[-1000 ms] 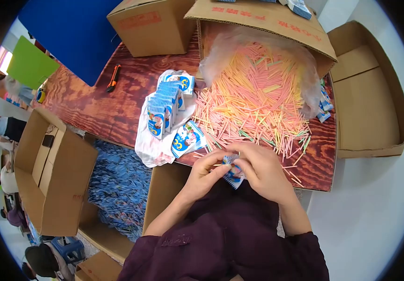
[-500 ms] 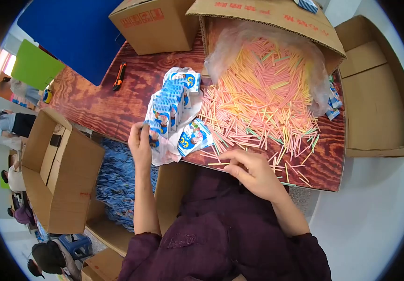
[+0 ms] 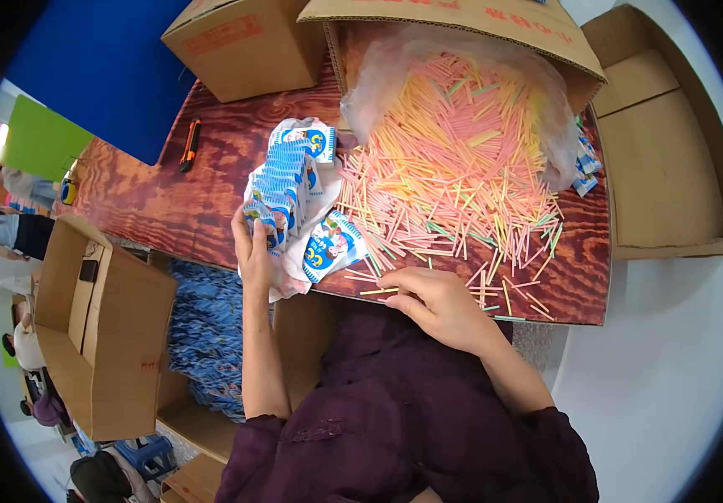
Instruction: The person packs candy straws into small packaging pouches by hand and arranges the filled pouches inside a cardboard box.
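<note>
Blue-and-white packets [image 3: 284, 197] stand in a leaning row at ten o'clock of my view, on crumpled white wrapping [image 3: 291, 281] spread over the reddish wood-patterned table [image 3: 144, 205]. My left hand [image 3: 254, 260] is at nine o'clock, at the near end of that row, its fingers raised and slightly parted against the nearest packet; I cannot tell whether they grip it or only touch it. My right hand [image 3: 438, 303], at four o'clock, is half open and loosely curled, a gap between thumb and forefinger; it looks empty, its fingertips just beside a few loose sticks near the table's edge. One loose packet [image 3: 330, 247] lies flat at five o'clock of the row, between my hands. At one o'clock, a heap of pink, yellow and green sticks [image 3: 462, 151] spills from a plastic-lined carton [image 3: 537, 50]. An orange-and-black cutter [image 3: 190, 144] lies at ten o'clock of the row, well apart from it.
</note>
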`<state>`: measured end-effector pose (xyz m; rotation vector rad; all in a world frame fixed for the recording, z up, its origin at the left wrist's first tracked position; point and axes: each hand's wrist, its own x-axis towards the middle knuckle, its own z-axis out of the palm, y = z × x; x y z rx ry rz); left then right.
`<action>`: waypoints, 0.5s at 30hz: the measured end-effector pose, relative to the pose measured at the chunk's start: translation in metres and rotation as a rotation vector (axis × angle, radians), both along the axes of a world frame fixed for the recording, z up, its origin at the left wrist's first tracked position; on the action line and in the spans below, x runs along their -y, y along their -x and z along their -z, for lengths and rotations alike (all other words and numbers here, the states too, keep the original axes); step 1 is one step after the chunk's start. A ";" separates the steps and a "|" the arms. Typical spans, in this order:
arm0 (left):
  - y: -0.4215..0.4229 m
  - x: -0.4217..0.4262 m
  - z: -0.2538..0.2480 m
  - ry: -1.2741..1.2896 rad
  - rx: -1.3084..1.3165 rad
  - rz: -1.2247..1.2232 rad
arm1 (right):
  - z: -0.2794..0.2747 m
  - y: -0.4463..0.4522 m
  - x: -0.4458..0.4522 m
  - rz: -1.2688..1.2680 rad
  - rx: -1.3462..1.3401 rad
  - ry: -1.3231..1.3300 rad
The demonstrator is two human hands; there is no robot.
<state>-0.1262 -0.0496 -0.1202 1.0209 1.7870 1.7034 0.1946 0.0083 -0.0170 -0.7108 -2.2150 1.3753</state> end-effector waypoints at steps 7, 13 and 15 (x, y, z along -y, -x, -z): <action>-0.021 0.004 -0.024 0.362 -0.654 -0.194 | 0.001 -0.009 -0.004 0.036 0.025 -0.043; -0.091 0.010 -0.047 0.128 -0.859 -0.076 | 0.004 -0.013 -0.006 0.056 0.042 -0.020; -0.097 0.001 -0.037 0.281 -0.967 -0.047 | 0.006 -0.012 -0.004 0.057 0.013 -0.031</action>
